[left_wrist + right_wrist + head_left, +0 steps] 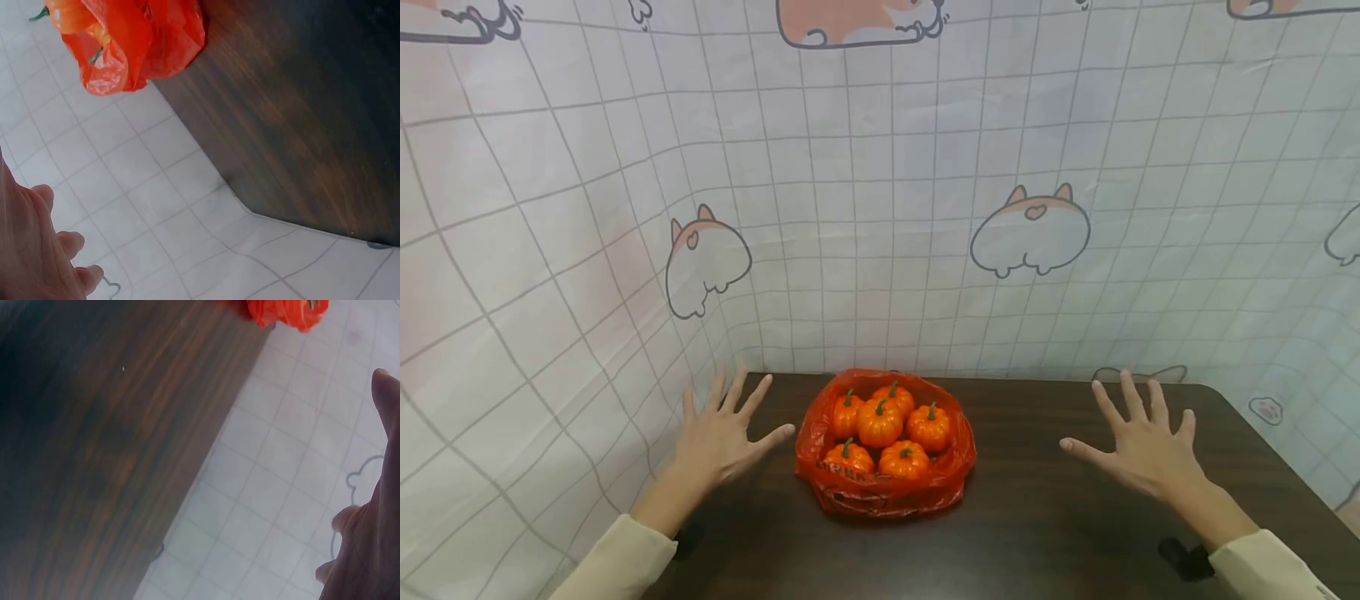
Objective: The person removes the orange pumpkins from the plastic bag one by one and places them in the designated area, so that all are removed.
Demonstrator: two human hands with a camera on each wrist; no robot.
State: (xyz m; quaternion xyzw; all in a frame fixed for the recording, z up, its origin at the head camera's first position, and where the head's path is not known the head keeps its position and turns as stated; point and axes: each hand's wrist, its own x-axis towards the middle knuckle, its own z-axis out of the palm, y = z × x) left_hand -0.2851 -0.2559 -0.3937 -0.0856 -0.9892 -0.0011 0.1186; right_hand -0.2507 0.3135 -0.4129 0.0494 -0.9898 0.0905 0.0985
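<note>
An orange-red plastic bag (887, 500) stands on the table, its mouth spread wide. Inside it lie several small orange pumpkins (880, 423) with green stems. To the left of the bag my left hand (718, 437) is held over the table, fingers spread and holding nothing. My right hand (1150, 454) hovers farther off on the right side, also with spread fingers and nothing in it. The left wrist view shows the bag (169, 44) beyond the left hand (37, 244). In the right wrist view only a corner of the bag (287, 312) appears, near the right hand (369, 531).
The dark wooden table (1030, 517) ends at a white gridded cloth (895, 275) with dog drawings, which rises behind it and along the left. Black wrist straps (1186, 558) show by the cream sleeves (1262, 567).
</note>
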